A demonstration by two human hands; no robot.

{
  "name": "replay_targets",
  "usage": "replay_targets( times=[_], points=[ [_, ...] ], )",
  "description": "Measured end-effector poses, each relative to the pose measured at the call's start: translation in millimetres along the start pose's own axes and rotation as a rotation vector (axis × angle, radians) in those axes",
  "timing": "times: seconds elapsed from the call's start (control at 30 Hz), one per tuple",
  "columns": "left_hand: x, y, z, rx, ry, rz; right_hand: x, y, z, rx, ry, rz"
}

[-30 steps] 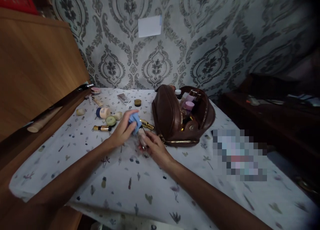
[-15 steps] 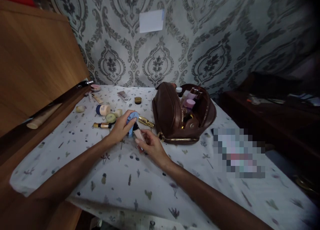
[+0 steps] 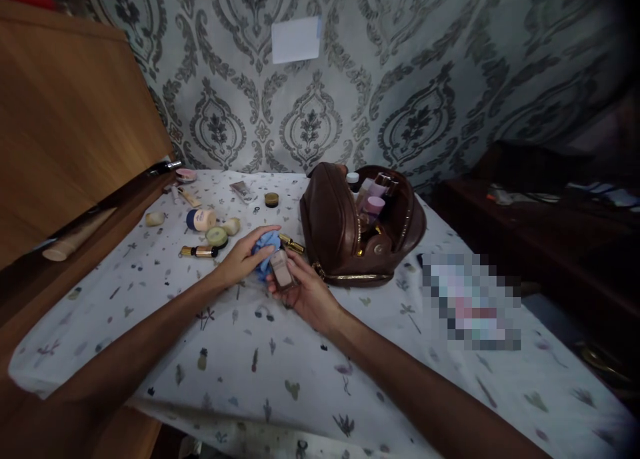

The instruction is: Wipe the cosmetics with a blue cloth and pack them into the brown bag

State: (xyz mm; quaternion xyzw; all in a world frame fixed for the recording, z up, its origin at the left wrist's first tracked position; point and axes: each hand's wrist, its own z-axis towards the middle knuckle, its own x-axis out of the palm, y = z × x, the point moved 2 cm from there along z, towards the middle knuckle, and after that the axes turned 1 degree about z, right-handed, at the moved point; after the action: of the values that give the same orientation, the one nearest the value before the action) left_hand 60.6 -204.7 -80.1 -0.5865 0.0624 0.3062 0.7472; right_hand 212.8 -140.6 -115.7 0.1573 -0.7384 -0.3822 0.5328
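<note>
My left hand (image 3: 246,256) is closed on a crumpled blue cloth (image 3: 267,243), which presses against the top end of a small bottle. That bottle (image 3: 283,270), clear with beige contents like a foundation bottle, sits in the fingers of my right hand (image 3: 309,290). The cloth and fingers cover its cap. Just beyond my hands lies a gold tube (image 3: 291,243), partly hidden. To the right stands an unzipped brown leather cosmetic bag (image 3: 333,222) with several bottles and a purple-lidded jar (image 3: 373,206) inside.
Left of my hands lie a green-lidded jar (image 3: 217,236), a blue-and-cream jar (image 3: 201,220) and a gold-and-black tube (image 3: 199,251). Farther back are a small dark-gold jar (image 3: 271,200) and a flat tube (image 3: 242,192). A blurred-out object (image 3: 470,302) lies at right; a wooden panel (image 3: 75,112) borders the left.
My right hand has turned the bottle so its broad face shows, and its black cap is now hidden by the cloth. The view has shifted slightly.
</note>
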Motion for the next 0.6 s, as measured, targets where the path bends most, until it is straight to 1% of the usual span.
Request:
replay_targets(
  times=[0.13, 0.2, 0.27, 0.33, 0.37, 0.43, 0.47, 0.6],
  points=[
    [-0.7, 4.6, 1.8, -0.025, -0.122, -0.003, 1.3, -1.3, -1.0, 0.047, 0.057, -0.021],
    [-2.3, 8.9, 3.6, -0.058, -0.186, -0.073, 2.2, -1.6, -2.0, 0.052, 0.065, -0.039],
    [-4.9, 12.3, 5.0, -0.100, -0.223, -0.200, 2.7, -1.1, -2.9, 0.043, 0.055, -0.058],
    [-7.7, 13.3, 5.9, -0.134, -0.190, -0.339, 2.5, -0.2, -3.3, 0.024, 0.033, -0.072],
    [-9.1, 12.7, 6.3, -0.144, -0.152, -0.390, 2.2, 0.1, -3.2, 0.014, 0.025, -0.078],
    [-11.9, 10.6, 6.7, -0.153, -0.077, -0.439, 1.4, 0.4, -2.5, -0.008, 0.018, -0.097],
    [-13.2, 9.5, 6.9, -0.155, -0.059, -0.446, 1.0, 0.4, -2.0, -0.021, 0.021, -0.115],
    [-15.1, 7.8, 7.6, -0.164, -0.093, -0.440, 0.4, -0.3, -0.3, -0.068, 0.031, -0.184]
  ],
)
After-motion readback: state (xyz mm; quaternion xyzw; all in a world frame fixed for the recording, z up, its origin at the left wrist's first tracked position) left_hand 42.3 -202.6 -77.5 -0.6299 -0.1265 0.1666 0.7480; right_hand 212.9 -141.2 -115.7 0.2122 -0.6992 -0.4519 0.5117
